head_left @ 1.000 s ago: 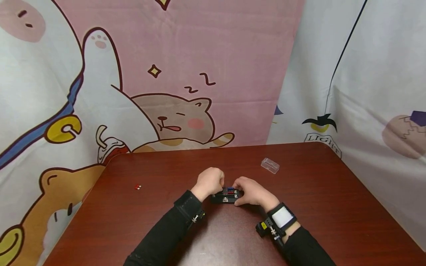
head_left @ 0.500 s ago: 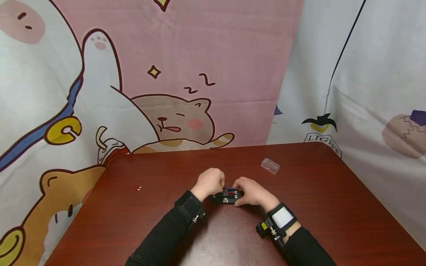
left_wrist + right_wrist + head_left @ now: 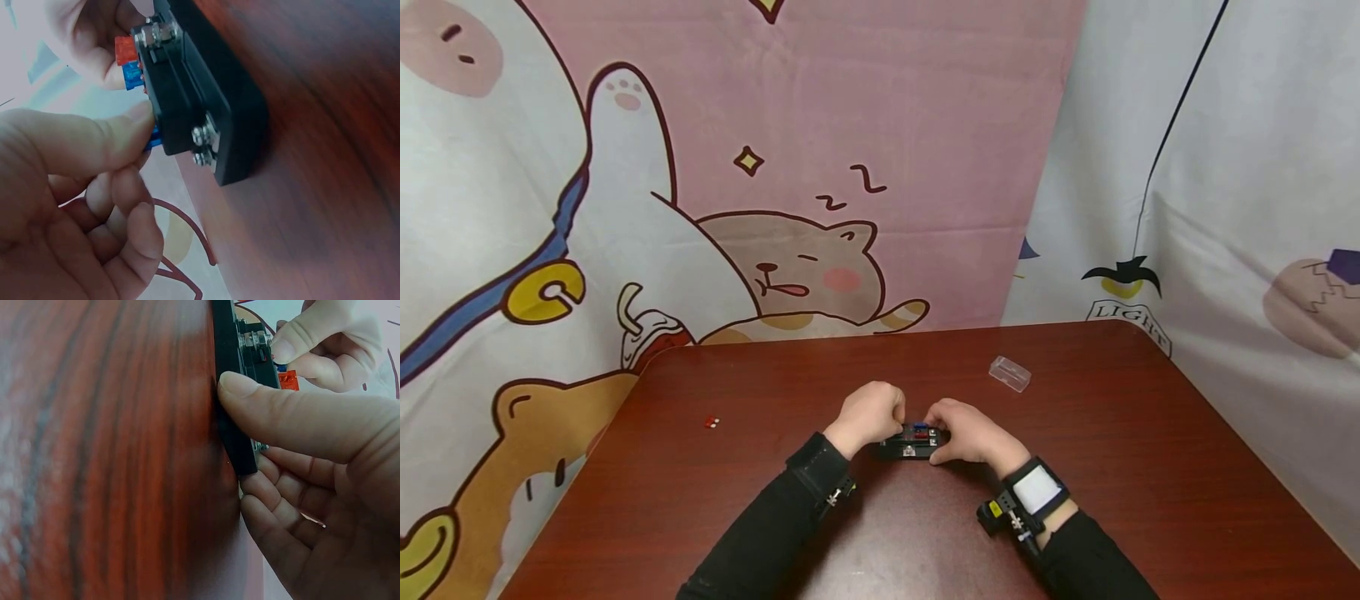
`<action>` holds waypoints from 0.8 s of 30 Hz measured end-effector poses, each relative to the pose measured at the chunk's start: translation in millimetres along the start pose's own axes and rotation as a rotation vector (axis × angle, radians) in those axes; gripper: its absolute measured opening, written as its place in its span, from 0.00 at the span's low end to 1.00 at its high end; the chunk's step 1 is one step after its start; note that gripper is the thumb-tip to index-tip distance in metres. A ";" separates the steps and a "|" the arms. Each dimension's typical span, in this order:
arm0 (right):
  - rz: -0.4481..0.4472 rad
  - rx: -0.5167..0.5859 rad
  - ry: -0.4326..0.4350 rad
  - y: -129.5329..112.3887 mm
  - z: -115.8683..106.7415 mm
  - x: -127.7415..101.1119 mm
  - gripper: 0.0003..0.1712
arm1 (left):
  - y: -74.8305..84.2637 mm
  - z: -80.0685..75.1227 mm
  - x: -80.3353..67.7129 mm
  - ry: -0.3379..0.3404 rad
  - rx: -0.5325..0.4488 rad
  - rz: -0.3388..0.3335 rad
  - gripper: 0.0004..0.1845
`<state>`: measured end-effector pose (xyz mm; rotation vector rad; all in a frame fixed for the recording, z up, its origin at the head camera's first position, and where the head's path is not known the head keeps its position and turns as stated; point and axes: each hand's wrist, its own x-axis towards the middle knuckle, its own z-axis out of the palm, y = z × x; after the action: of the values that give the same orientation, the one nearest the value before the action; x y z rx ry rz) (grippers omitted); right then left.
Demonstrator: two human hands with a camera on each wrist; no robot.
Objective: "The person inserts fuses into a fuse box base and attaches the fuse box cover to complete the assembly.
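Change: Little had moved since the earlier frames; the left forearm had slid slightly toward 7 o'clock, while both hands stayed at the black fuse block near the middle of the table.

Fuse block: It lay flat on the table between the two hands, its bolted terminals and red and blue fuses facing up, a position that seemingly kept the slots open to fingers coming from above.

Right hand: It sat at the block's 3 o'clock end. In the right wrist view the thumb pressed along the block's near edge and the curled fingers wrapped its far side, a clamp that appeared to steady the block against the table.

Left hand: It hovered at the block's 9 o'clock end with fingers curled tight. In the left wrist view the thumb and the fingers beneath it pinched a small blue fuse right against the block's side, fingers nearly closed on it. Whether that fuse was seated in a slot could not be told.

Other fuses: An orange-red fuse and a blue one stood in the block near the right hand.

Surroundings: A clear plastic cover lay well apart at 1 o'clock; a small red piece lay well apart at 9 o'clock. A cartoon cat cloth hung behind the table.
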<state>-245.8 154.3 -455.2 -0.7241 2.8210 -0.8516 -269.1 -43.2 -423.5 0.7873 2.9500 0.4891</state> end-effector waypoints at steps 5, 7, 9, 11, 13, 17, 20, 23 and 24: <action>0.010 0.000 -0.003 0.2 0.6 0.1 0.24 | -4.6 -0.1 -3.8 -0.017 -0.004 0.042 0.09; 0.016 0.000 -0.008 0.3 0.8 0.0 0.24 | -7.8 -1.5 -7.2 -0.018 0.001 0.068 0.07; 0.020 -0.002 -0.008 0.0 0.6 -0.3 0.23 | -12.0 -5.6 -11.8 -0.011 0.001 0.088 0.06; 0.022 -0.008 -0.008 -0.2 0.6 -0.4 0.23 | -18.4 -11.5 -17.0 0.011 -0.002 0.102 0.06; 0.026 -0.011 -0.012 -0.9 0.7 -0.5 0.23 | -27.5 -18.5 -23.0 0.039 -0.008 0.097 0.06; 0.051 -0.005 -0.019 -2.3 1.8 0.0 0.23 | -52.8 -30.8 -34.9 0.097 -0.030 0.033 0.05; 0.064 -0.004 -0.022 -2.5 2.7 0.3 0.23 | -74.3 -38.8 -43.7 0.119 -0.049 -0.035 0.05; 0.060 -0.008 -0.021 -2.7 2.4 0.4 0.23 | -96.7 -46.9 -53.1 0.120 -0.050 -0.102 0.05; 0.057 -0.008 -0.021 -2.8 2.1 0.4 0.23 | -104.2 -49.3 -56.5 0.119 -0.050 -0.124 0.05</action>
<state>-244.4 151.0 -455.4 -0.6467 2.8140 -0.8190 -276.0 -170.8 -411.3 0.5854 3.0575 0.6182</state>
